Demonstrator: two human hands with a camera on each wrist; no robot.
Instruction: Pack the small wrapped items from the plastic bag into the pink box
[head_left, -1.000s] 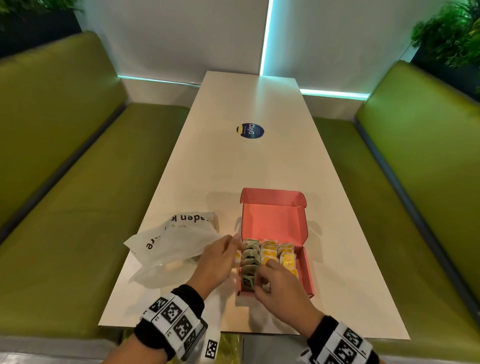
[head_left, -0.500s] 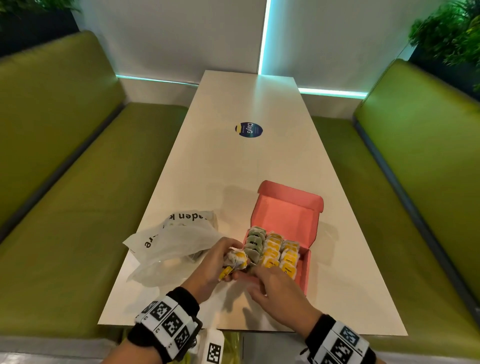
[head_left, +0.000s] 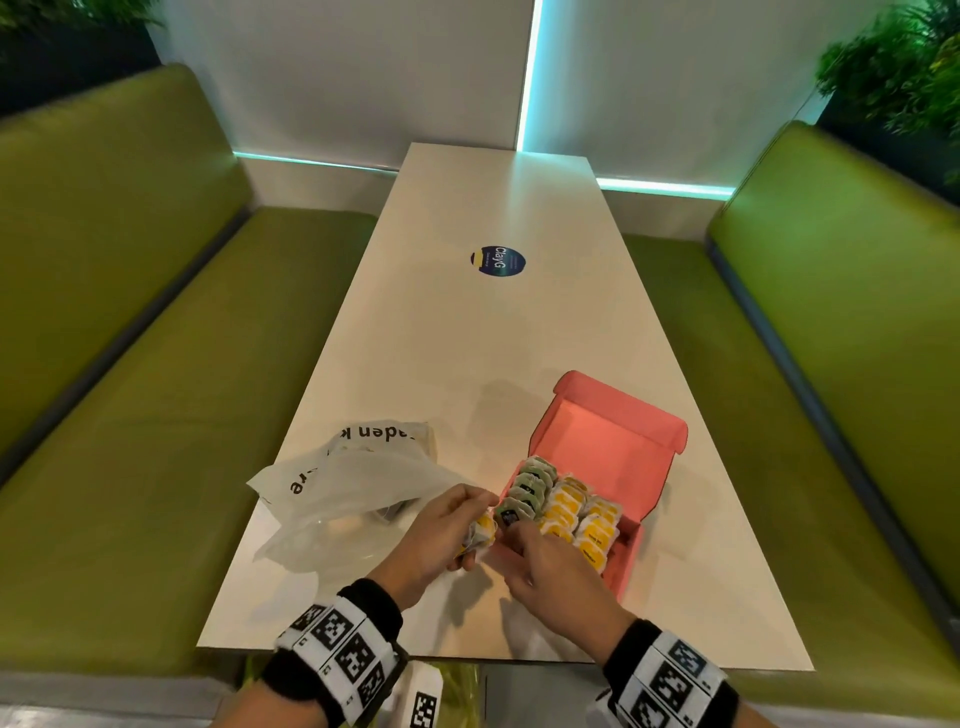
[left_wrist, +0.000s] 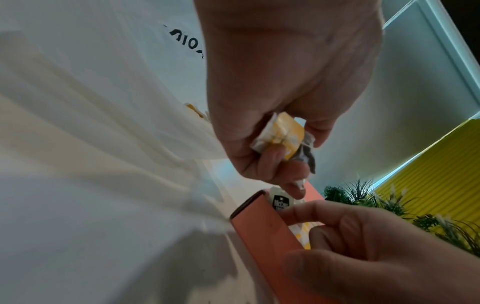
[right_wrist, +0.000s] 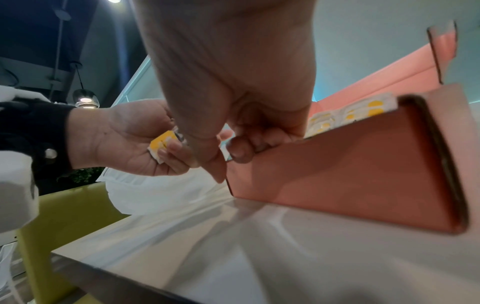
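Curling left hand around yellow packets; right hand pinching pink box edge.

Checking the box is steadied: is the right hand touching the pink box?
Touching. The right wrist view shows the right hand with fingertips curled over the pink box's near wall.

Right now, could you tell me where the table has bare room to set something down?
Bare: the white table from the pink cardboard box to the round blue sticker and beyond. Crowded: the near end, between the white plastic bag, box and both hands.
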